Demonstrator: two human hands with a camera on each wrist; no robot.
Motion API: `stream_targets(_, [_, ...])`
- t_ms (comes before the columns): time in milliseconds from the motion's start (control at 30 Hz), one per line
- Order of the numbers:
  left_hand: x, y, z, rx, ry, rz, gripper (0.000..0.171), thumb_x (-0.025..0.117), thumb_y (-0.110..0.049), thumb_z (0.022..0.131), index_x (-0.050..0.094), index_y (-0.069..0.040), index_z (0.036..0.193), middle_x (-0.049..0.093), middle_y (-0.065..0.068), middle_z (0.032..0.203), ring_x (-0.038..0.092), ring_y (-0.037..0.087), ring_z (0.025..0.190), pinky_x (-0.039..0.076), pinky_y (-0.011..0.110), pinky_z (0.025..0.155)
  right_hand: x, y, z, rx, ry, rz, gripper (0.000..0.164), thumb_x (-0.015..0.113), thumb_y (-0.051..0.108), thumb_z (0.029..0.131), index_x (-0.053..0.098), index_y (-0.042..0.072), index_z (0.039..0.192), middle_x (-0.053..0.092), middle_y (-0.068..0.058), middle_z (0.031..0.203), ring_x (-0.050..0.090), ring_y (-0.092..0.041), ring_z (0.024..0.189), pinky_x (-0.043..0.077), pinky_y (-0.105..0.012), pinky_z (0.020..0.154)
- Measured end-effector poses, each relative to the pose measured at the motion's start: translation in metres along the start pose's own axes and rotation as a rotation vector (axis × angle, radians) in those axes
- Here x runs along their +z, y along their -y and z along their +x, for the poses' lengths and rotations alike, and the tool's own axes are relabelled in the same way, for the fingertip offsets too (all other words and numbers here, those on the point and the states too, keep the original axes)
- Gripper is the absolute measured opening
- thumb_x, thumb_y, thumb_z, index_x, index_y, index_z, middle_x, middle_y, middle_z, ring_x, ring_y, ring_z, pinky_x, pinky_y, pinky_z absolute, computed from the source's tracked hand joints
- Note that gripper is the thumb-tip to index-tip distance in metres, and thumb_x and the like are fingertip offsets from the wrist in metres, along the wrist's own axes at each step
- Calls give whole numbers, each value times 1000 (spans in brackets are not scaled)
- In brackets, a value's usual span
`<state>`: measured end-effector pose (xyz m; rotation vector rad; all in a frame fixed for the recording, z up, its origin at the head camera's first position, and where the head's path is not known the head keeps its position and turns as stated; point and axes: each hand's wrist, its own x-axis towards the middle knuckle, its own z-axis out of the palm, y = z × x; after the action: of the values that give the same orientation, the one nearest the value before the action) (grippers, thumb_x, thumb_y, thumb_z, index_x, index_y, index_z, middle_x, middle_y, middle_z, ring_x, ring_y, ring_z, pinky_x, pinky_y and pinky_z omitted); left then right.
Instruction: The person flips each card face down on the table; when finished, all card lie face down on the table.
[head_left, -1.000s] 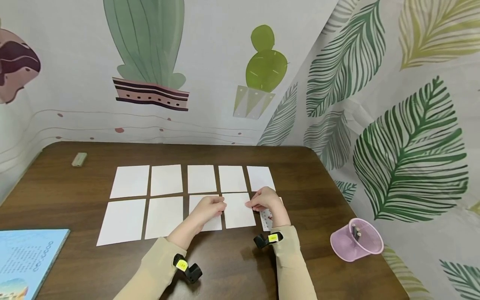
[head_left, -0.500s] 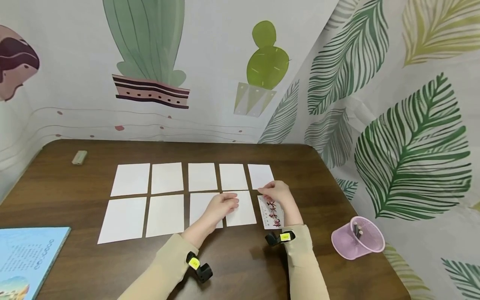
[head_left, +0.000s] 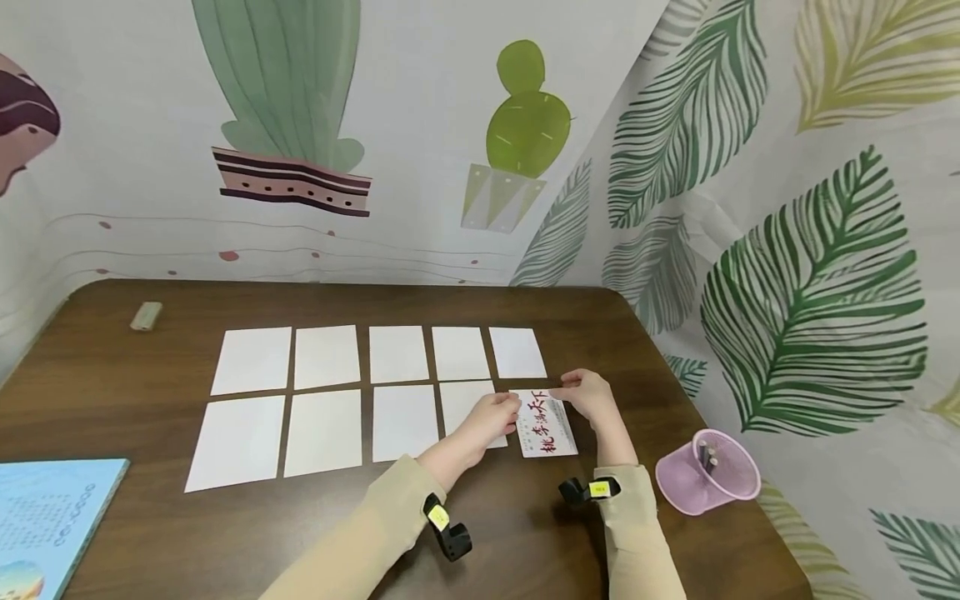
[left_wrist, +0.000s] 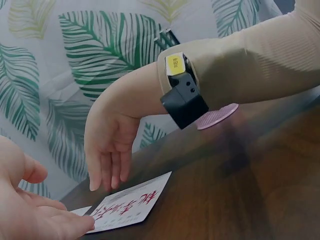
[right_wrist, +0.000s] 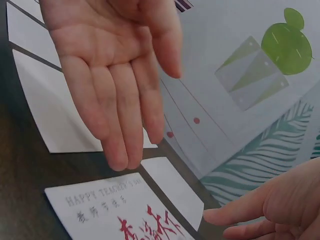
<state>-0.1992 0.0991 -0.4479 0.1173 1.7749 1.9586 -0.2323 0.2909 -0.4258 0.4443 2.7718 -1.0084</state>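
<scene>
A white card (head_left: 545, 429) printed with red Chinese characters lies at the right end of the nearer row. "HAPPY TEACHER'S DAY" is legible on this card (right_wrist: 100, 205) in the right wrist view. My left hand (head_left: 478, 429) is at its left edge, covering part of the blank card (head_left: 457, 400) beside it. At the upper right edge is my right hand (head_left: 594, 400). Both hands have their fingers extended, as the left hand (right_wrist: 107, 85) and right hand (left_wrist: 111, 137) show in the wrist views. Whether any fingertip touches the card, I cannot tell.
Several blank white cards (head_left: 405, 422) form two rows on the brown table (head_left: 330, 533). A pink mesh cup (head_left: 686, 483) with pens stands at the right. At the left lie a blue book (head_left: 56, 517) and, farther back, a small pale block (head_left: 146, 316).
Both hands have moved to the right. The left hand has left the blank cards for the printed card's left edge. The right hand has shifted off the printed card, uncovering its red characters.
</scene>
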Motion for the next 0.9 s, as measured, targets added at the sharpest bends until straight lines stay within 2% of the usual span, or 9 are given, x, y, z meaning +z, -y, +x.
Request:
stream_targets(167, [6, 1, -1, -9, 19, 16, 52, 43, -18, 102, 36, 15, 142, 39, 30, 148, 41, 43, 136, 40, 48, 111, 2, -1, -3, -6, 11, -12, 46, 69, 17, 88, 57, -7, 126, 61, -27, 127, 60, -40, 114, 51, -51, 97])
stream_targets(333, [6, 1, -4, 1, 47, 89, 58, 44, -27, 102, 38, 14, 142, 40, 28, 149, 46, 41, 133, 41, 45, 111, 5, 4, -8, -7, 21, -21, 47, 67, 13, 89, 55, -8, 129, 58, -29, 131, 58, -42, 118, 51, -52, 98])
stream_targets(467, [6, 1, -2, -4, 61, 105, 58, 45, -28, 102, 38, 14, 142, 40, 28, 149, 48, 41, 132, 42, 45, 111, 7, 5, -10, -17, 25, -12, 47, 66, 10, 89, 53, -9, 130, 57, -30, 132, 57, -43, 120, 50, -52, 98])
stream_targets(633, [6, 1, 0, -32, 56, 88, 55, 44, -24, 102, 38, 13, 143, 40, 28, 149, 48, 43, 130, 38, 51, 112, 7, 1, -7, -27, 14, 38, 48, 65, 7, 89, 51, -9, 132, 57, -30, 132, 56, -42, 120, 50, -51, 99])
stream_targets(900, [7, 2, -1, -25, 39, 92, 54, 44, -23, 102, 39, 13, 142, 42, 29, 147, 49, 43, 130, 40, 50, 111, 6, -6, -1, -47, 3, 139, 55, 67, 1, 86, 48, -6, 137, 54, -28, 135, 53, -40, 120, 47, -52, 101])
